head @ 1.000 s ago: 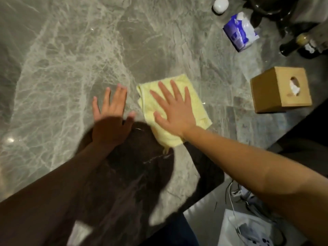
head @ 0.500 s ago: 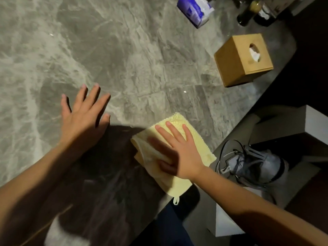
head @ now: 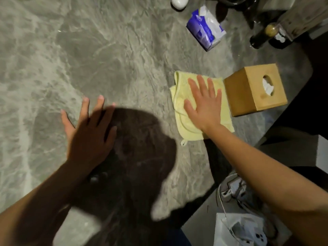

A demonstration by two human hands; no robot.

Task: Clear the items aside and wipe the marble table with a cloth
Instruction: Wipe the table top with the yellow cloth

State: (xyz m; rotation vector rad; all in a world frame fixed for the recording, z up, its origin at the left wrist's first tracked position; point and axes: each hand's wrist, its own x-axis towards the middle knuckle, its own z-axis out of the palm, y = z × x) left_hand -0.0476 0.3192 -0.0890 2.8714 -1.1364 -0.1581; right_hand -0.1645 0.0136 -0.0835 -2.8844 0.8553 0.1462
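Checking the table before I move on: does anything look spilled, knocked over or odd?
No spill shows. The blue tissue pack lies skewed on the marble, torn open at the top. The yellow cloth under the right hand appears to butt against the wooden tissue box.

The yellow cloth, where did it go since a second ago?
The right hand slid the yellow cloth rightward across the marble table, so it now lies right beside the wooden tissue box. Same as before: palm flat on the cloth, left hand spread on the marble.
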